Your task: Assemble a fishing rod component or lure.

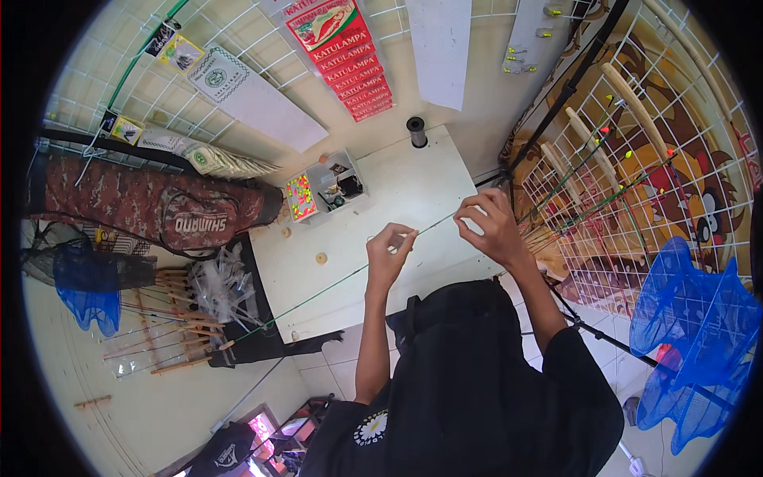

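- Head view, hands: the left hand (388, 253) is pinched, thumb and forefinger tips meeting on a slender green rod (334, 284). The right hand (493, 229), apart from the left and farther along the rod, has its fingers curled at the rod's upper right part; whether they are clamped on it cannot be told.
- Head view, rod: it slants above a white table (405, 179), from beyond the table's lower left corner up to the right hand.
- Head view, tabletop: a compartmented box (359, 164) stands near the far edge, with small bright multicoloured pieces (300, 199) in its left section and dark items in the other. A dark spool (416, 133) stands upright at the far right; a tan ring (321, 258) lies nearer the left hand.
- Head view, surroundings: a camouflage-patterned bag (143, 203) lies left of the table. Red packets (350, 71) hang beyond it. At right, blue netting (691, 342) hangs near a white wire grid (608, 262).
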The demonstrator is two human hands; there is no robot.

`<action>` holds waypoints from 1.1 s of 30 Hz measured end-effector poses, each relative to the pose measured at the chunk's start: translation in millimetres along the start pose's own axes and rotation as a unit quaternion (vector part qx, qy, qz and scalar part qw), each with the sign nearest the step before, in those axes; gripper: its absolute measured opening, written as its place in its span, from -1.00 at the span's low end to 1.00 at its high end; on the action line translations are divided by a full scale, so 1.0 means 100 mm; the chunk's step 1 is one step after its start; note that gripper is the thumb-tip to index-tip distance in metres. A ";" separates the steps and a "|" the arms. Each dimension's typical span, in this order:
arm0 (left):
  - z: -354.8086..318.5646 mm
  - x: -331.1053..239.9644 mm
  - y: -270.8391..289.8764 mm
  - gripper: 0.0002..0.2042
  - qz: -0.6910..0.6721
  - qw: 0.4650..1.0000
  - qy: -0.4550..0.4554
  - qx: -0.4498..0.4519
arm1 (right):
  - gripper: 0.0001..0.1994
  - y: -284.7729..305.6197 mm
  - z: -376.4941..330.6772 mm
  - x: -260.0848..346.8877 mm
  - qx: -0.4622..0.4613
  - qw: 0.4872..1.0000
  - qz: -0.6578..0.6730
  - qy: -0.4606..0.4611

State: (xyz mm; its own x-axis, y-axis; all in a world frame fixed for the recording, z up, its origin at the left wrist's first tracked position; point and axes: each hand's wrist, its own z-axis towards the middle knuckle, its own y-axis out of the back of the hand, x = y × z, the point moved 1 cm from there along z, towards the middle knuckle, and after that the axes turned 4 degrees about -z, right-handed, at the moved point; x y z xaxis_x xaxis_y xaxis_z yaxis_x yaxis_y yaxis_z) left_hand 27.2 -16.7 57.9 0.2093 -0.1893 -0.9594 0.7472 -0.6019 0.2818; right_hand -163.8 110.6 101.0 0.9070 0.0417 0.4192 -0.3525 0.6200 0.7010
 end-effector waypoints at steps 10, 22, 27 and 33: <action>0.02 -0.01 0.30 -0.90 -0.145 0.989 0.038 0.003 | -0.68 -0.55 -0.42 0.23 -0.118 0.876 0.268 -0.384; -0.02 -0.05 0.88 -0.89 -0.124 0.992 0.012 0.015 | -0.80 -0.87 0.23 0.66 -0.054 0.761 0.546 -0.345; -0.05 -0.09 1.31 -0.89 -0.098 0.995 0.003 0.012 | -0.74 -0.83 0.42 0.97 -0.077 0.752 0.542 -0.367; -0.09 -0.12 1.69 -0.88 -0.020 0.999 -0.014 0.030 | -0.64 -0.83 0.60 1.30 -0.130 0.746 0.551 -0.350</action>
State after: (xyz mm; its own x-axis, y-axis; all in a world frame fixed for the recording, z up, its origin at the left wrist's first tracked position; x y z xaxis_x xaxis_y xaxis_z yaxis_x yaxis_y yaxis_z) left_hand 156.2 -109.2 117.0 0.1610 -0.1855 -0.9694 0.7158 -0.6543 0.2441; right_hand -30.0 18.0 132.0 -0.2758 0.2749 0.9210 -0.6565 0.6460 -0.3894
